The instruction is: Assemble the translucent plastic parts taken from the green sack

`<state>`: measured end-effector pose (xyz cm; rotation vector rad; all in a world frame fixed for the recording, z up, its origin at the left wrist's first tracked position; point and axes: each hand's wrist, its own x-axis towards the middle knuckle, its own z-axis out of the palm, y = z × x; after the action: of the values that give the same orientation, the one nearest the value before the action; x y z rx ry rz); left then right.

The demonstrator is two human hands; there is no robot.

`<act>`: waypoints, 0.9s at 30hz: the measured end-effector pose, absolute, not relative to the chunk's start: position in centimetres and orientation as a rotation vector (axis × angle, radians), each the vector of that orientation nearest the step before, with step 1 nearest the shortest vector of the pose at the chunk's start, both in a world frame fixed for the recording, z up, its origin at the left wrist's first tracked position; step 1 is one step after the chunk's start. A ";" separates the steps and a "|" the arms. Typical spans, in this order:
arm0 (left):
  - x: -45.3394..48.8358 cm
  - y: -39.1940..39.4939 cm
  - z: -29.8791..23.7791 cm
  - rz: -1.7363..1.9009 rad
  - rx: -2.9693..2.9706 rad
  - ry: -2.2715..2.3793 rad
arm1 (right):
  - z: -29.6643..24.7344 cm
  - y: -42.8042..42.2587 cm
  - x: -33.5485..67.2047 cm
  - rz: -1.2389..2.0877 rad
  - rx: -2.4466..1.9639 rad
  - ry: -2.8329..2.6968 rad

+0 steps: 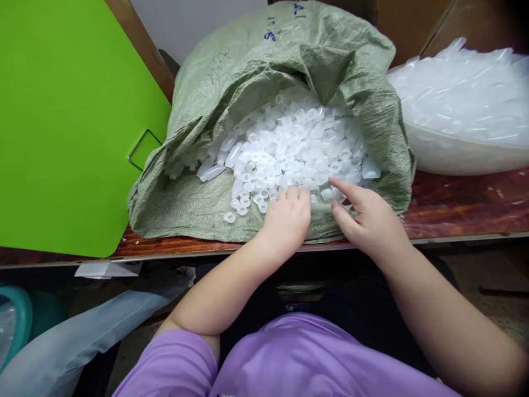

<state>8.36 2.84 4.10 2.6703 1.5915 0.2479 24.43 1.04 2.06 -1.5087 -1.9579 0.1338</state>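
Nearest is the person's purple shirt [306, 353]; at lower left are a pale denim leg [95, 325] and a teal tub [25, 325]. Beyond runs the front edge of the reddish-brown surface [467, 204], with the lip of a green woven sack [202, 204] lying close along it. The left hand [288, 218] bends its fingers down at the near side of small translucent plastic pieces [289, 149]; its fingertips are hidden, so I cannot tell whether it grips any. The right hand [367, 220] has thumb and forefinger spread, the forefinger's tip beside the pieces. These lie heaped in the sack's mouth, a few strays near the lip. A bright green board [70, 127] bounds the left; at right, a strip of bare surface shows before a heaped white basin [467, 149]. Farther back, the sack carries handwritten marks, the blue ones including what looks like "8", the rest unclear. Behind stands brown cardboard [409, 22].
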 end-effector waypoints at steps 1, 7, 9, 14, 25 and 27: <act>8.0 2.3 4.1 0.405 2.588 1.568 | 2.0 0.4 24.3 0.204 -1.473 -1.921; 5.5 -2.4 4.1 0.991 1.545 1.123 | 1.1 -4.0 22.6 0.782 -1.026 -1.576; 4.9 -3.6 3.5 1.000 1.196 1.048 | 0.8 -4.9 22.2 0.853 -0.909 -1.644; 4.2 -4.8 1.6 0.859 0.705 0.994 | 0.2 -5.7 22.0 0.970 -0.764 -1.822; 2.4 -6.3 -2.1 0.327 0.559 0.968 | -0.5 -7.2 22.9 0.516 -0.734 -2.411; 2.4 -6.6 -2.5 0.381 0.630 1.007 | -1.3 -7.5 22.4 0.593 -0.946 -2.381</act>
<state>2.43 -6.63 -2.51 0.6303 1.0066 0.3807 22.40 -7.49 -1.28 -0.9455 -2.3812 0.5927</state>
